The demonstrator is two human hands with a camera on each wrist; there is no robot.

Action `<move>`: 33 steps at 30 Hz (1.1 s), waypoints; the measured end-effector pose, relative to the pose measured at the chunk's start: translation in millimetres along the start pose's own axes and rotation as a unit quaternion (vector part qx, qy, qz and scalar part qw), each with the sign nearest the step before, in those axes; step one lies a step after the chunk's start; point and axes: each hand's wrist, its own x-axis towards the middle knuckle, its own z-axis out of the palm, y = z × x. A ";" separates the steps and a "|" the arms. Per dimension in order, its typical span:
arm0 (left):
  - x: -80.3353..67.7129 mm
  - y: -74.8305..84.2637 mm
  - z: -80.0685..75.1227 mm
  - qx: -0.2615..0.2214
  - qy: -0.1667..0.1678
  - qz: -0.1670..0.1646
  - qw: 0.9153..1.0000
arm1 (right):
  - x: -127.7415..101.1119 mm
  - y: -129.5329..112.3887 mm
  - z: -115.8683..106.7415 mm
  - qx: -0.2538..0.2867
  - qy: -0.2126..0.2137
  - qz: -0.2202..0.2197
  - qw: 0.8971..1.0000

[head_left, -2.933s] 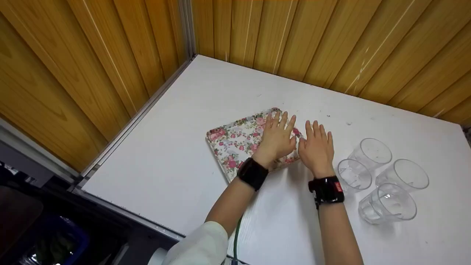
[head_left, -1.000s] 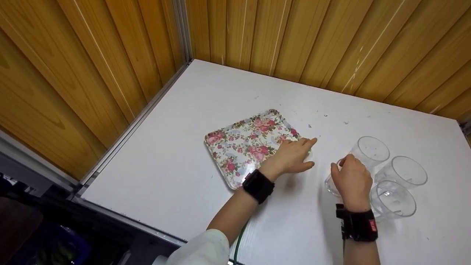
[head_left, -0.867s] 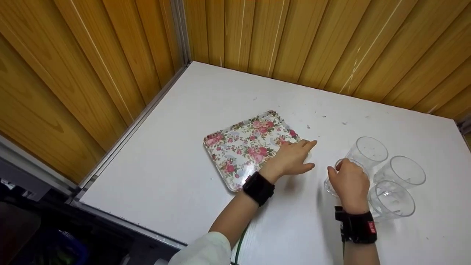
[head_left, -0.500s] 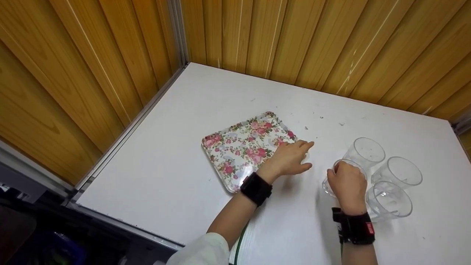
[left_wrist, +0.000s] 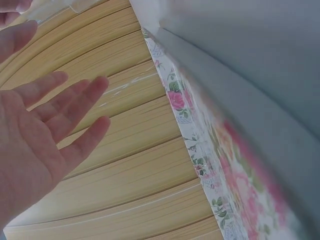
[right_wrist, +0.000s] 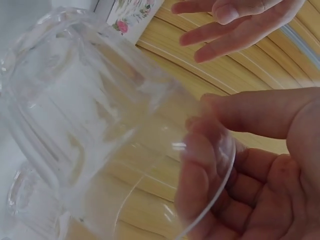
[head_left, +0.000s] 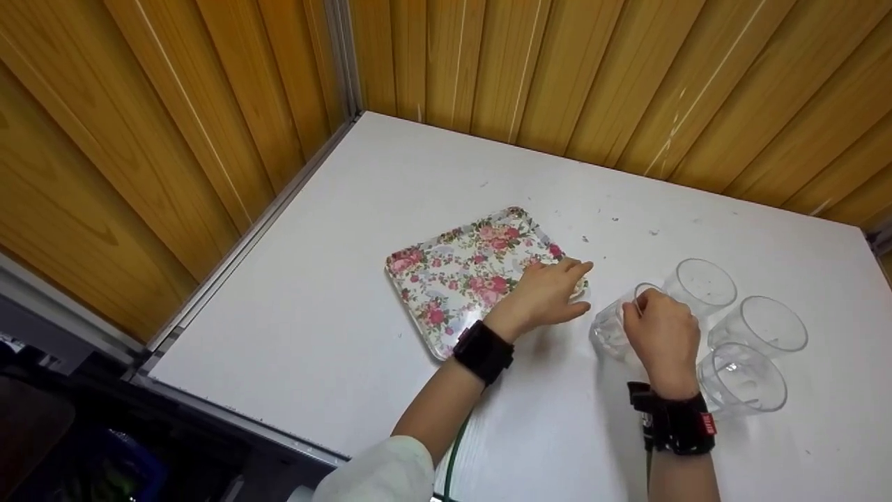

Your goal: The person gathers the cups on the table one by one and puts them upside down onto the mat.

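Wood-panelled walls close in a white table (head_left: pixel 390 209) on two sides. At the table's middle lies a floral tray (head_left: pixel 453 279), nothing standing on it. The left hand (head_left: pixel 547 293) rests flat on the tray's 3 o'clock corner, its fingers straight and spread, as the left wrist view also shows.

Just off that corner, at 3 o'clock from the tray, the right hand (head_left: pixel 662 335) grips a clear plastic cup (head_left: pixel 613 328) near its rim, thumb on one side and fingers curled on the other; the cup is tilted, its base toward the tray, and appears lifted clear of the table, though that cannot be told for sure. In the right wrist view the fingers (right_wrist: pixel 200 170) wrap the rim.

Three more clear cups stand upright at 3 o'clock from that hand: one (head_left: pixel 700 286) at the far side, one (head_left: pixel 763 328) in the middle, one (head_left: pixel 746 383) nearest.

Judging from this, the work is barely begun: one cup is in hand and not yet on the tray, and three wait untouched.
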 end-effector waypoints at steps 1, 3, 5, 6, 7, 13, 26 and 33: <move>-0.1 -0.5 -0.5 -0.003 -0.001 -0.001 1.000 | 0.7 -0.6 -0.4 0.004 0.009 -0.003 1.000; -0.5 -1.5 -1.4 -0.009 -0.001 -0.005 1.000 | 2.4 -2.1 -1.2 0.015 0.029 -0.010 0.999; -1.1 -2.8 -2.5 -0.016 -0.001 -0.009 1.000 | 4.6 -3.5 -1.8 0.025 0.049 -0.019 0.998; -1.5 -3.4 -3.1 -0.021 0.000 -0.011 1.000 | 5.8 -4.3 -2.0 0.029 0.058 -0.023 0.998; -1.8 -4.0 -3.4 -0.027 0.001 -0.012 1.000 | 7.1 -4.9 -2.2 0.033 0.067 -0.026 0.997; -3.0 -6.0 -6.3 -0.055 0.001 -0.024 0.998 | 13.6 -9.2 -0.9 0.063 0.104 -0.034 0.992; -1.1 -16.2 -11.8 -0.045 0.021 -0.028 0.998 | 25.3 -17.4 2.2 0.101 0.110 -0.031 0.988; -5.8 -22.6 -15.2 -0.041 0.041 -0.025 0.998 | 25.4 -17.0 2.9 0.126 0.106 -0.024 0.986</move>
